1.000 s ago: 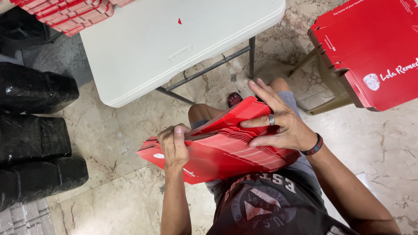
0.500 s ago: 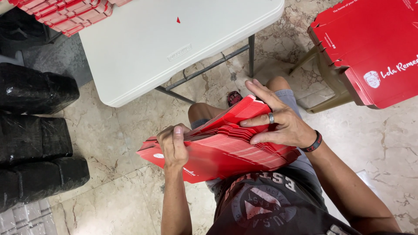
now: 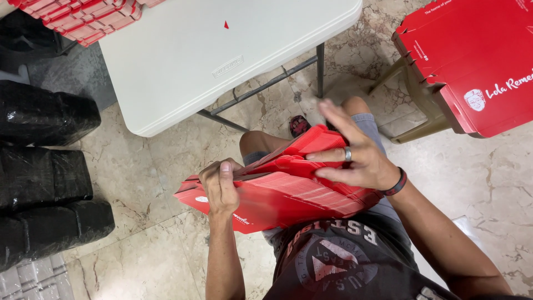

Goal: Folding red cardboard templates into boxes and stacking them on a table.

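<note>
A stack of flat red cardboard box blanks (image 3: 283, 194) rests on my lap. My left hand (image 3: 219, 186) grips the stack's left end, thumb on top. Spread over the upper right part lies my right hand (image 3: 352, 153), which wears a ring and a dark wristband; its fingers press on the top sheets and part them. The top sheet (image 3: 302, 145) is lifted and bent up towards my knees.
A white folding table (image 3: 222, 55) stands ahead with red folded boxes (image 3: 83, 16) at its far left corner. A big red open box (image 3: 477, 61) sits on a stool at right. Black wrapped bundles (image 3: 41, 166) lie on the marble floor at left.
My right hand has lifted its fingers and slid slightly up over the top sheets. The left hand keeps its grip; the stack barely shifted.
</note>
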